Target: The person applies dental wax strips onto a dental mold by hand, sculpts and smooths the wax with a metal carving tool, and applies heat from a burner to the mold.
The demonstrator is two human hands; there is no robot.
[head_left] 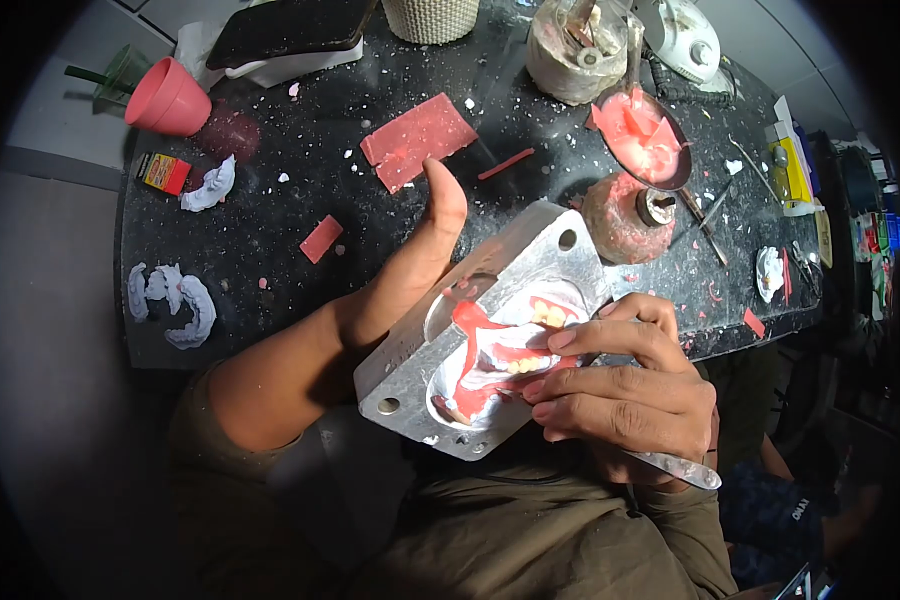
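Observation:
A metal denture flask (400, 365) rests tilted above my lap. It holds white plaster, red wax (470, 320) and yellowish false teeth (522, 366). My left hand (430, 215) supports the flask from behind; its thumb sticks up past the edge, and the other fingers are hidden. Over the flask's right side, my right hand (625, 390) has its fingertips at the wax and teeth. A metal spatula (685, 470) is gripped in that hand, one flat end jutting out below the palm. Whether its other end touches the wax is hidden by the fingers.
Pink wax sheets (420, 140) and plaster pieces (185, 305) lie on the black table (270, 210). A pan of pink wax (645, 140) stands over a burner (625, 220). Nearby are a pink cup (168, 98), a matchbox (164, 173) and a wax-smeared pot (575, 55).

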